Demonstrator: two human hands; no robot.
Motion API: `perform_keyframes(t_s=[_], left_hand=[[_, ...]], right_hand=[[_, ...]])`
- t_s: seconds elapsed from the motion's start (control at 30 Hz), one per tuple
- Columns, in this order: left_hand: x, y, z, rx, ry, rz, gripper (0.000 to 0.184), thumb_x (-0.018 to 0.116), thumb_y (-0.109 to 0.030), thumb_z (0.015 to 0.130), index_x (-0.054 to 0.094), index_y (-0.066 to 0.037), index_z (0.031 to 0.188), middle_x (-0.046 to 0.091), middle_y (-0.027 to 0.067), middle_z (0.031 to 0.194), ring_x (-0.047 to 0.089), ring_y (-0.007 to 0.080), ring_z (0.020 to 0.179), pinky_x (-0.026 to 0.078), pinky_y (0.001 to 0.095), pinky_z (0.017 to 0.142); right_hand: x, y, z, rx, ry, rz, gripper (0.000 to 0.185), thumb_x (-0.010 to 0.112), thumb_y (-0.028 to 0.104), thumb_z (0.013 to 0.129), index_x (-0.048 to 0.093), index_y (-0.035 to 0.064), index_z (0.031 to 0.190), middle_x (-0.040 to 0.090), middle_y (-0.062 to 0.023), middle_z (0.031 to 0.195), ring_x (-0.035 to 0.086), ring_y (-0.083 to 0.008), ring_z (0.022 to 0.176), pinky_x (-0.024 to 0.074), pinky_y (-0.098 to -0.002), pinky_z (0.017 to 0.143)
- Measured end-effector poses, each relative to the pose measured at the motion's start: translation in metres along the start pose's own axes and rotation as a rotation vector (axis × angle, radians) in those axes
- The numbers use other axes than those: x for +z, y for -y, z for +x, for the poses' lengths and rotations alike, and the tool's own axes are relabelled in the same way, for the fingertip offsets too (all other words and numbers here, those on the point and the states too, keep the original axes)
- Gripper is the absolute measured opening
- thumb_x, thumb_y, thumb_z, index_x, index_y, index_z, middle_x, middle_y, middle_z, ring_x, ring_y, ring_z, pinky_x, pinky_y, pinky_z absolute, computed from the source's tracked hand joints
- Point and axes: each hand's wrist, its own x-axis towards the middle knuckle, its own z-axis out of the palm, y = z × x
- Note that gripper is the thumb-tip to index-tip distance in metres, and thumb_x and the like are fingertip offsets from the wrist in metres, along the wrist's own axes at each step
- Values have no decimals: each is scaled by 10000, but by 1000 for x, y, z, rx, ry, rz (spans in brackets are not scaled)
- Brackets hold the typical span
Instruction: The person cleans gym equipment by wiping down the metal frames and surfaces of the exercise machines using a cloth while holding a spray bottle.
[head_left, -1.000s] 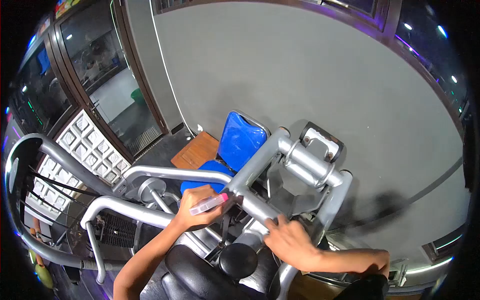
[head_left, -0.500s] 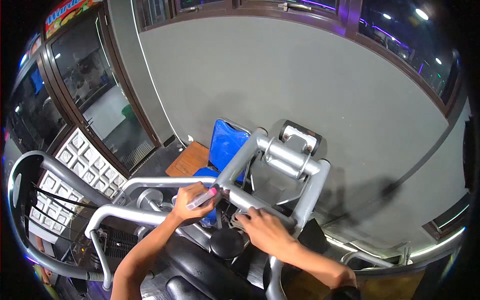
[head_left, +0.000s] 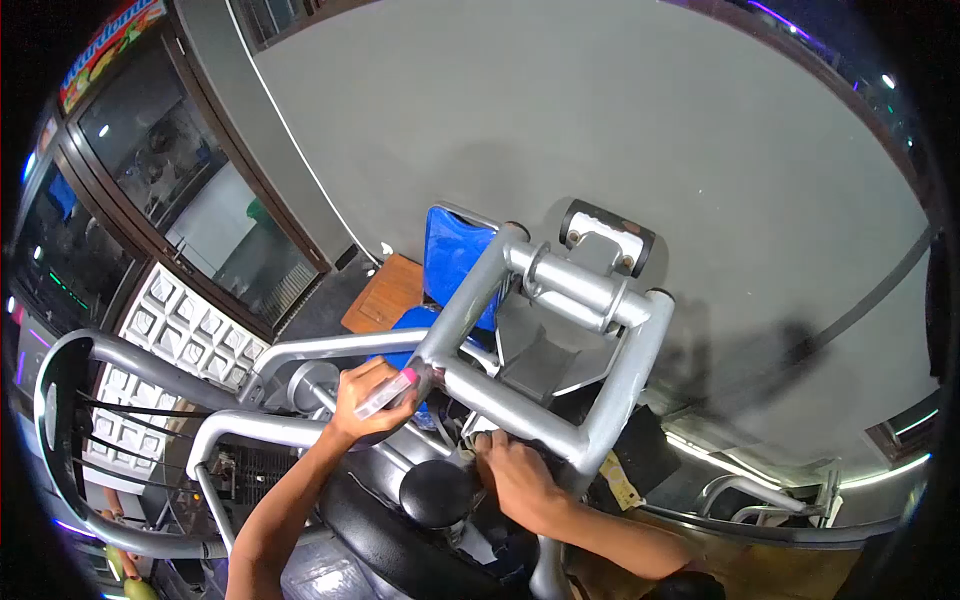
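Note:
My left hand point(head_left: 368, 402) is closed around a small clear bottle point(head_left: 385, 396) with a pink cap, tilted up to the right. It is beside the left corner of a silver tubular frame point(head_left: 510, 405) of a gym machine. My right hand point(head_left: 517, 478) is below the frame's front bar, fingers bent over a greyish cloth point(head_left: 468, 436) that they mostly cover. A round black pad point(head_left: 437, 493) lies just left of my right hand. Beneath my forearms runs a long black padded cushion point(head_left: 365, 545).
Behind the frame stand a blue chair point(head_left: 455, 255) and a brown wooden piece point(head_left: 385, 295). A grey wall point(head_left: 600, 120) closes off the back. Silver handle bars point(head_left: 265, 425) reach out at the left, near a glass door point(head_left: 190, 170). A yellow paper point(head_left: 622, 482) is at the right.
My right hand has moved down from the front bar to just below it. My left hand keeps the bottle near the frame's corner. The view has tilted downward.

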Motion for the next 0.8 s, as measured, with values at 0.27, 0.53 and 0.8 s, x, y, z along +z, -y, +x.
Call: perform_keyframes(t_s=[0.27,0.53,0.8], left_hand=[[-1,0,2,-16,1,-68,200,759,-114,632,655,-20,774,622,106,703,577,246,579,459,340,542],[-5,-3,5,-13,20,-64,176,764,-119,666,651,-37,774,605,98,685,577,255,574,469,337,538],[-5,2,0,-74,6,-150,111,654,-76,669,630,-21,762,618,117,709,593,292,603,483,358,562]], right_hand=[[4,-28,1,-144,77,627,448,571,26,814,556,-29,1258,626,-254,1135,640,-412,1029,516,-464,904],[-30,-28,16,-148,149,996,395,618,250,937,609,-28,1217,684,-234,1021,675,-359,953,504,-407,841],[-48,-29,40,-272,233,811,451,554,406,977,623,53,1250,677,-156,1143,654,-340,1030,488,-427,885]])
